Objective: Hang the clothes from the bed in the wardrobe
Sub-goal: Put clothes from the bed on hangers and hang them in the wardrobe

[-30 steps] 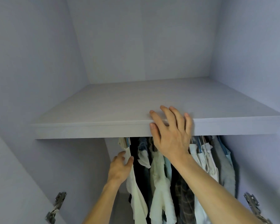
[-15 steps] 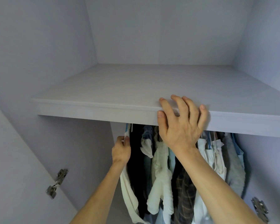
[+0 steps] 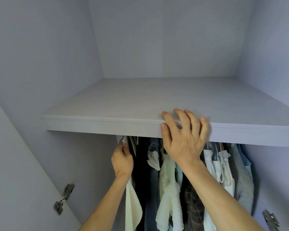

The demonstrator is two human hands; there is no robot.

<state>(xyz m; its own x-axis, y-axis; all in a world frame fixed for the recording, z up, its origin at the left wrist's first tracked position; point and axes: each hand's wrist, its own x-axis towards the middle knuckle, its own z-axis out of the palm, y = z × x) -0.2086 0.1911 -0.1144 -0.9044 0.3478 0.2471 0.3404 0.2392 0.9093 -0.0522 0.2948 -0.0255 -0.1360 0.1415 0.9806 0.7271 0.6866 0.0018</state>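
Observation:
I look up into an open wardrobe. My right hand (image 3: 184, 139) rests on the front edge of the pale grey shelf (image 3: 98, 124), fingers spread over its top. Under the shelf, my left hand (image 3: 122, 160) grips the top of a blue hanger (image 3: 123, 140) that carries a white garment (image 3: 132, 205) at the left end of the row. Several hung clothes fill the space to its right: dark jeans (image 3: 150, 189), a pale cream piece (image 3: 168, 189), a plaid shirt (image 3: 193, 205), white drawstring trousers (image 3: 223, 169). The rail is hidden behind the shelf.
The shelf top is bare up to the back panel (image 3: 165, 39). An open door with a metal hinge (image 3: 63, 199) stands at the left. Another hinge (image 3: 270, 220) shows at the lower right. Room is left between the white garment and the left wall (image 3: 83, 164).
My left hand has risen with the hanger up under the shelf. My right hand stays on the shelf edge. The view has tilted slightly upward.

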